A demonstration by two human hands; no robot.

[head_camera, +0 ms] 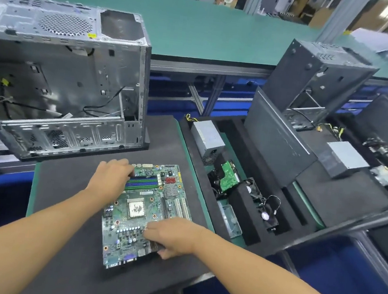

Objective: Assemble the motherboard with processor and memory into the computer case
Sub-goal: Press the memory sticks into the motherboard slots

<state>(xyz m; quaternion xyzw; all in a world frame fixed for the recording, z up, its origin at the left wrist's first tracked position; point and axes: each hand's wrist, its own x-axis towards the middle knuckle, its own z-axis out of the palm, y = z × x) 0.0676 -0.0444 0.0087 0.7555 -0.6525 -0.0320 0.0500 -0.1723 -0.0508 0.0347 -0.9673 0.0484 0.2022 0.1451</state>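
Head view looks down on a motherboard (128, 235) lying flat on a dark foam mat (71, 205), near its front edge, with both bare arms reaching in from below. The left hand (111, 175) sits at the board's far-left edge, fingers bent down over the ends of the blue and green memory slots (144, 182), gripping that side. The right hand (174, 236) holds the near-right edge, fingers curled on top of the board and the thumb tucked at its rim. Between the two hands, in the middle of the board, lies the square silver processor (135, 208), smeared with pale paste. Behind the mat on the left stands the computer case (57, 76), its open side turned to the camera, bare metal inside with a few loose black cables. Just right of the mat, a black foam tray (248, 229) holds a grey power supply (207, 137), a hard drive (229, 177) with its green circuit side up, and a small black fan (253, 189). Farther right stands a second dark case (319, 74). A green bench (202, 33) runs across the back.
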